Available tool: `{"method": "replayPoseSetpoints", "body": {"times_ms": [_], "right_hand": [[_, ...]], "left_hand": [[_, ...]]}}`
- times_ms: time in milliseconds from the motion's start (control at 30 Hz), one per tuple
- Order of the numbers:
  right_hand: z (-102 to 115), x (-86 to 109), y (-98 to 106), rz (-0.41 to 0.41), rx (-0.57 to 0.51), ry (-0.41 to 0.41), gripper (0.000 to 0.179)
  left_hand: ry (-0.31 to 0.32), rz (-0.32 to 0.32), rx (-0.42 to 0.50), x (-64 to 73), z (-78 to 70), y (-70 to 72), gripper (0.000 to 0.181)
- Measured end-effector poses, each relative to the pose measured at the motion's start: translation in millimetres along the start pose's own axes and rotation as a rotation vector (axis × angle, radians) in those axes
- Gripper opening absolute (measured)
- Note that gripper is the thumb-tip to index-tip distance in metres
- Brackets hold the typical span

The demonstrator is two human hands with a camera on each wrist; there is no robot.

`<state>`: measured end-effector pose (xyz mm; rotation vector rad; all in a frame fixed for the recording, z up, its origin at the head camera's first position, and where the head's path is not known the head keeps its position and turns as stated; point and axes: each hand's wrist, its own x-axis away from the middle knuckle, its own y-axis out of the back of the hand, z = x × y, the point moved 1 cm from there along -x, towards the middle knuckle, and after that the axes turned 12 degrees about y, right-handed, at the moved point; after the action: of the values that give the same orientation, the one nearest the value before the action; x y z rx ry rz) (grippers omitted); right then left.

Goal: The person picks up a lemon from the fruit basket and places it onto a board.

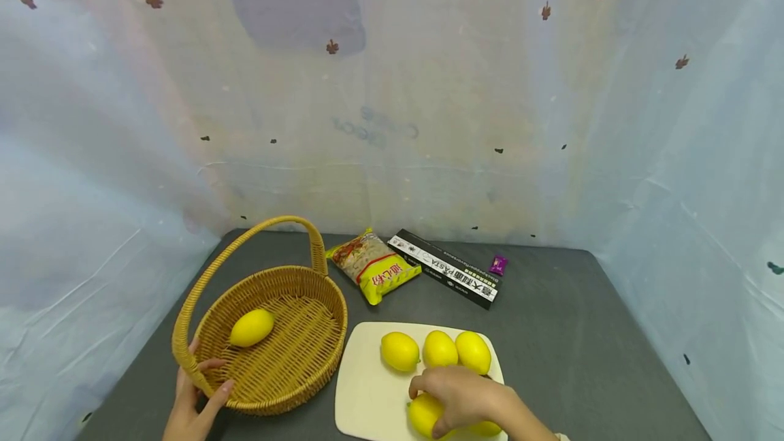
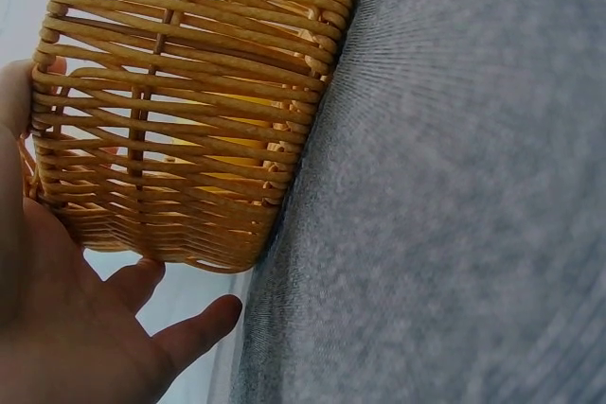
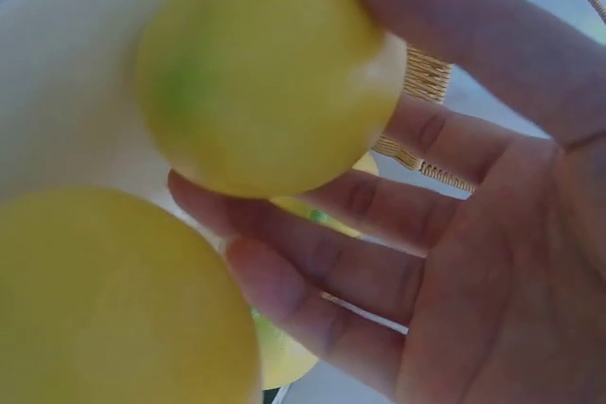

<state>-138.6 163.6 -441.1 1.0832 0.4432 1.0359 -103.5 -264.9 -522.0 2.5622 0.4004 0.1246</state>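
Note:
On the left stands a round wicker basket with a tall arched handle, one lemon inside. My left hand grips its near left rim beside the handle's foot, some fingers spread along the outer wall. My right hand, over a white tray, holds a lemon between thumb and fingers. Three lemons lie in a row at the tray's far side, the leftmost lemon a little apart. Another lemon is mostly hidden under the right hand and wrist.
Behind the tray lie a yellow bag of pasta, a long black pasta box and a small purple packet. The dark grey table is enclosed by pale curtain walls at the back and sides.

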Motion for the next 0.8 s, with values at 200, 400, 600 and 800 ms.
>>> {"method": "replayPoseSetpoints", "body": {"times_ms": [200,400,600,800], "right_hand": [[3.8,0.7,-1.2,0.005,0.029,-0.064,0.047],[6.3,1.2,-1.9,0.009,0.052,-0.109,0.047],[7.8,4.7,-4.7,-0.025,0.102,-0.084,0.051],[9.1,6.3,-7.2,-0.046,0.106,-0.068,0.055]], "left_hand": [[-0.022,-0.007,0.002,0.0,0.3,-1.2,0.082],[-0.028,-0.012,0.0,-1.9,1.2,-1.3,0.071],[-0.029,-0.033,-0.014,-1.4,3.6,-1.6,0.077],[-0.057,-0.045,-0.007,-1.8,3.2,-3.2,0.074]]}}
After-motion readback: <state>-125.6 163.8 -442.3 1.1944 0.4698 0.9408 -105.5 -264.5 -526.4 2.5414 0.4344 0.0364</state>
